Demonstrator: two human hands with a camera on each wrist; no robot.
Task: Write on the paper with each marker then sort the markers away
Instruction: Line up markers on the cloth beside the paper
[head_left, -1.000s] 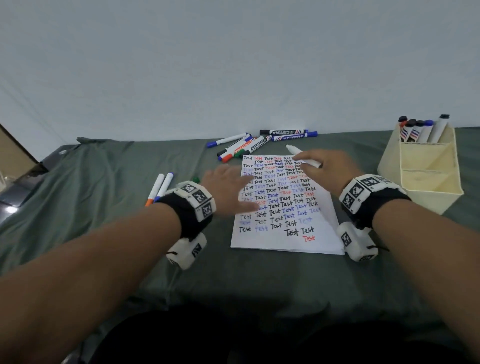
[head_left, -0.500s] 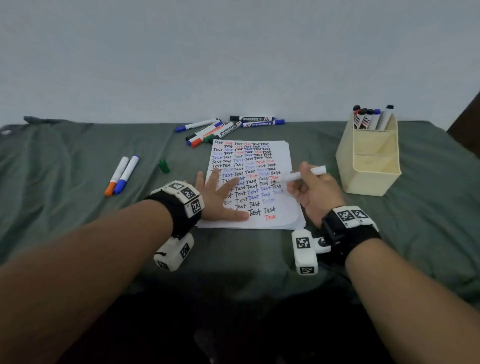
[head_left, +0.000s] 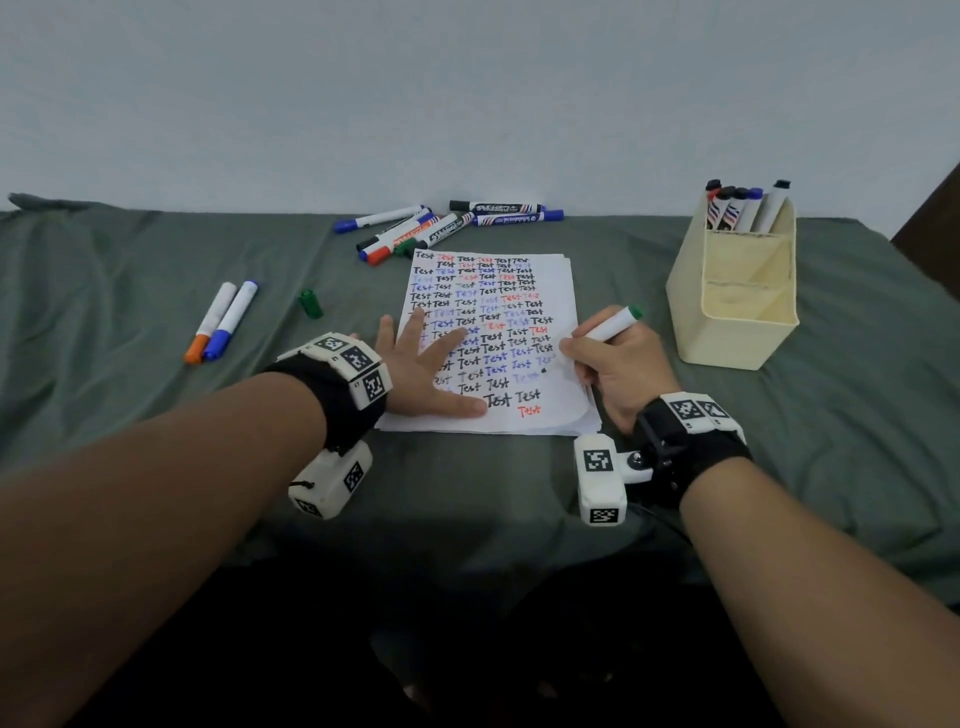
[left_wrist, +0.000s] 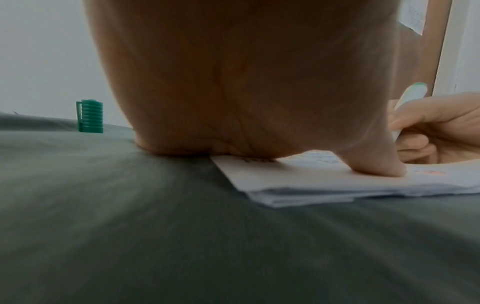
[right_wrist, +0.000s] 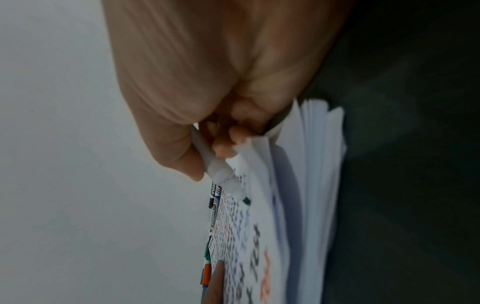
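A stack of white paper (head_left: 558, 291) covered with rows of "Test" lies on the green cloth. My left hand (head_left: 426, 364) lies flat on its left part with fingers spread, the thumb (left_wrist: 374, 164) pressing the sheet. My right hand (head_left: 618, 364) grips an uncapped white marker with a green end (head_left: 615, 325), its dark tip (right_wrist: 245, 200) at the paper's right side. The marker's green cap (head_left: 310, 303) stands upright on the cloth left of the paper (left_wrist: 298, 181).
Several capped markers (head_left: 447, 226) lie in a heap behind the paper. An orange and a blue marker (head_left: 221, 322) lie at the left. A cream organizer (head_left: 737, 312) at the right holds several markers (head_left: 743, 205) in its back compartment.
My right hand has turned the marker from lying across the paper's top to a writing grip and brought it down to the paper's right side. The left hand stays flat on the sheet.
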